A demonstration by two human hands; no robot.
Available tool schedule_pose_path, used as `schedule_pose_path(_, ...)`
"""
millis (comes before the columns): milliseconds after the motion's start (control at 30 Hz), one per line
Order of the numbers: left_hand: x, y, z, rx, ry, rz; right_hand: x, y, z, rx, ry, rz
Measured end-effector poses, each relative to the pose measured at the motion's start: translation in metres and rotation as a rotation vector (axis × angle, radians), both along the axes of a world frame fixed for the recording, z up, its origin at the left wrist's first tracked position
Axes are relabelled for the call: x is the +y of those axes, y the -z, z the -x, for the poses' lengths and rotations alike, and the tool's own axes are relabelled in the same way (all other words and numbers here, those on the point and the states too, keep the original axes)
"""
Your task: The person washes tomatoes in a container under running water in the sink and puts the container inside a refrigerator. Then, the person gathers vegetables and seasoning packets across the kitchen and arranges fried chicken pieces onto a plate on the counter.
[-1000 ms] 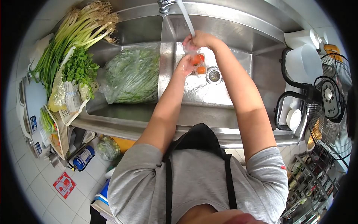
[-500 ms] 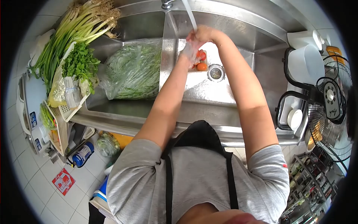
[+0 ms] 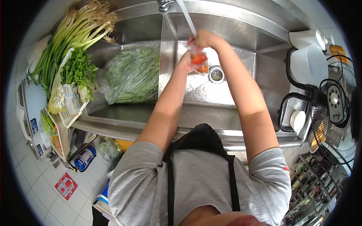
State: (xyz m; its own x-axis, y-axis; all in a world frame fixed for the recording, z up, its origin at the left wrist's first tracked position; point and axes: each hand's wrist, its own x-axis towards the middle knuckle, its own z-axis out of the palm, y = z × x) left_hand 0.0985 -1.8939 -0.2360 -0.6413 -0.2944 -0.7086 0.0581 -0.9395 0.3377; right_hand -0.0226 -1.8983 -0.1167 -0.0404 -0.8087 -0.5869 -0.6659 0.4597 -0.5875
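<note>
The left hand (image 3: 187, 63) reaches into the right basin (image 3: 232, 86) of the steel double sink, palm turned up; its grip is cupped around a red tomato (image 3: 197, 59). The right hand (image 3: 204, 39) is just above it, fingers bent in beneath the stream of water (image 3: 187, 18) from the tap (image 3: 164, 5) — whether that grip holds anything, I cannot tell. Part of a clear container (image 3: 204, 59) shows behind the left hand, another tomato in it, just beside the drain (image 3: 216, 75); a big plastic bag of long greens (image 3: 132, 75) lies in the left basin (image 3: 130, 113); spring onions (image 3: 69, 43) and leafy herbs (image 3: 78, 69) lie at the sink's left end.
</note>
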Motion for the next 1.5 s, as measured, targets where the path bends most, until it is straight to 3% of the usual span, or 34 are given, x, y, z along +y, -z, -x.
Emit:
schedule_pose_path(133, -0.005, 0.024, 0.002, -0.017, -0.042, -0.019, -0.001, 0.014, 0.004, -0.063, -0.022, 0.143)
schedule_pose_path(200, -0.009, 0.055, -0.001, -0.222, 0.162, 0.401, 0.000, 0.021, 0.008, -0.095, -0.095, 0.174)
schedule_pose_path(233, -0.007, 0.066, -0.003, -0.222, 0.156, 0.397, 0.002, 0.018, 0.009, -0.041, -0.087, 0.176)
schedule_pose_path(300, -0.007, 0.089, -0.003, -0.676, 0.157, 0.912, 0.001, 0.018, 0.009, 0.014, -0.095, 0.188)
schedule_pose_path(333, -0.004, 0.084, 0.002, -0.976, 0.277, 1.069, 0.003, 0.024, 0.009, 0.122, -0.200, 0.212)
schedule_pose_path(367, 0.003, 0.080, -0.001, -0.852, 0.295, 1.009, 0.004, 0.031, 0.007, 0.228, -0.301, 0.233)
schedule_pose_path(400, 0.009, 0.084, 0.002, -0.948, 0.431, 1.100, 0.003, 0.017, 0.000, 0.264, -0.241, 0.086)
schedule_pose_path(467, 0.019, 0.101, 0.004, -1.038, 0.563, 1.186, 0.006, 0.028, 0.001, 0.214, -0.236, 0.122)
schedule_pose_path(533, 0.031, 0.113, 0.003, -1.002, 0.937, 1.407, 0.011, 0.038, 0.001, 0.151, -0.215, 0.197)
schedule_pose_path(567, 0.030, 0.119, 0.007, -0.995, 0.939, 1.404, 0.010, 0.041, 0.004, 0.153, -0.214, 0.190)
schedule_pose_path(633, 0.028, 0.111, 0.005, -0.977, 0.658, 1.221, 0.013, 0.040, -0.001, 0.073, -0.033, 0.119)
schedule_pose_path(667, 0.020, 0.102, 0.001, -0.909, 0.813, 1.066, 0.016, 0.033, -0.001, 0.036, -0.015, 0.119)
schedule_pose_path(700, 0.018, 0.103, -0.007, -0.913, 0.818, 1.068, 0.014, 0.037, -0.001, 0.030, -0.011, 0.121)
schedule_pose_path(767, 0.024, 0.103, -0.023, -0.757, 0.433, 1.106, 0.014, 0.042, 0.000, -0.040, 0.159, 0.184)
schedule_pose_path(800, 0.025, 0.157, -0.031, -0.417, 0.176, 0.951, 0.015, 0.043, 0.000, -0.036, 0.107, 0.190)
schedule_pose_path(833, 0.024, 0.153, -0.036, -0.417, 0.180, 0.953, 0.016, 0.041, 0.001, -0.038, 0.111, 0.192)
schedule_pose_path(900, 0.025, 0.125, -0.044, -0.188, 0.153, 0.500, 0.017, 0.036, 0.001, -0.123, 0.042, 0.202)
schedule_pose_path(933, 0.025, 0.083, -0.047, -0.117, 0.165, 0.233, 0.016, 0.035, 0.001, -0.124, 0.043, 0.203)
schedule_pose_path(967, 0.022, 0.084, -0.049, -0.118, 0.166, 0.233, 0.015, 0.034, 0.001, -0.109, 0.069, 0.126)
schedule_pose_path(1033, 0.015, 0.087, -0.050, 0.189, 0.113, -0.083, 0.013, 0.035, 0.001, -0.089, 0.096, 0.050)
schedule_pose_path(1100, 0.016, 0.082, -0.046, 0.171, 0.065, -0.068, 0.015, 0.036, 0.001, 0.108, 0.009, 0.174)
schedule_pose_path(1167, 0.015, 0.069, -0.037, 0.155, 0.014, -0.049, 0.015, 0.035, 0.003, 0.049, 0.043, 0.154)
schedule_pose_path(1233, 0.022, 0.054, -0.030, 0.030, 0.081, 0.413, 0.015, 0.038, 0.006, -0.013, 0.076, 0.134)
schedule_pose_path(1333, 0.025, 0.060, -0.025, 0.044, 0.121, 0.610, 0.011, 0.061, 0.008, -0.061, 0.127, 0.122)
schedule_pose_path(1400, 0.029, 0.052, -0.025, 0.055, 0.088, 0.593, 0.007, 0.097, 0.002, 0.226, -0.063, 0.089)
schedule_pose_path(1433, 0.030, 0.046, -0.025, 0.066, 0.053, 0.576, 0.008, 0.116, 0.000, 0.224, -0.062, 0.092)
schedule_pose_path(1500, 0.024, 0.050, -0.028, 0.004, 0.061, 0.524, 0.009, 0.145, -0.007, 0.365, -0.559, -0.028)
